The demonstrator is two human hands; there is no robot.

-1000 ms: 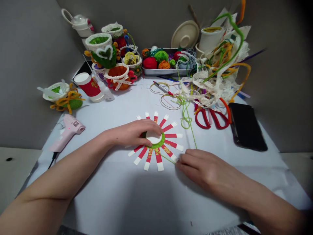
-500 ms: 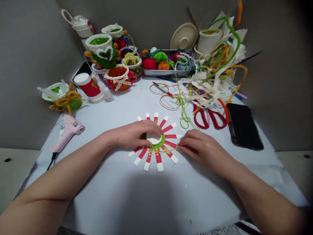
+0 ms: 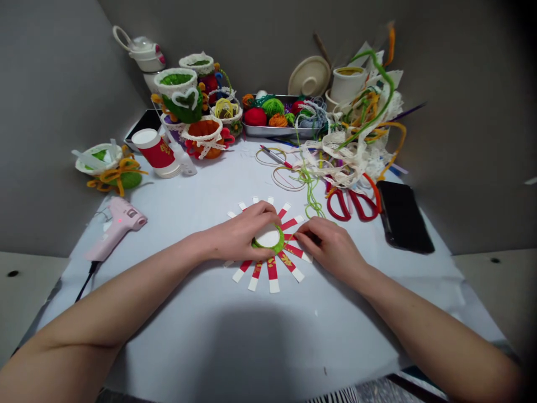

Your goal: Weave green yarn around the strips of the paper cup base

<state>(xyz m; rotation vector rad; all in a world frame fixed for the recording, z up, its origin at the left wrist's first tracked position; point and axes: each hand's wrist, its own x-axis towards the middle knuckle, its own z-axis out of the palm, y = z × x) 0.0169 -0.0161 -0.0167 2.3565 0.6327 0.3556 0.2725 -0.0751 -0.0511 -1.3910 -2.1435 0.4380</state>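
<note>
A paper cup cut into red and white strips (image 3: 272,274) lies fanned flat on the white table (image 3: 235,336). Its round white base (image 3: 267,237) has green yarn wound around its edge. My left hand (image 3: 241,235) rests on the base and the left strips, fingers curled over it. My right hand (image 3: 329,246) sits just right of the base, fingertips pinched together on the green yarn (image 3: 311,196) among the right strips. The yarn runs from there up toward the pile behind.
Red scissors (image 3: 350,204) and a black phone (image 3: 401,215) lie to the right. A pink glue gun (image 3: 115,224) is at the left. Decorated cups (image 3: 184,101), a red cup (image 3: 155,151), a tray of yarn balls (image 3: 279,115) and a tangle of lace and pipe cleaners (image 3: 361,134) fill the back.
My right hand has moved from the lower right strips up and left to the base's right side, drawing the green yarn with it. My left hand stayed on the base.
</note>
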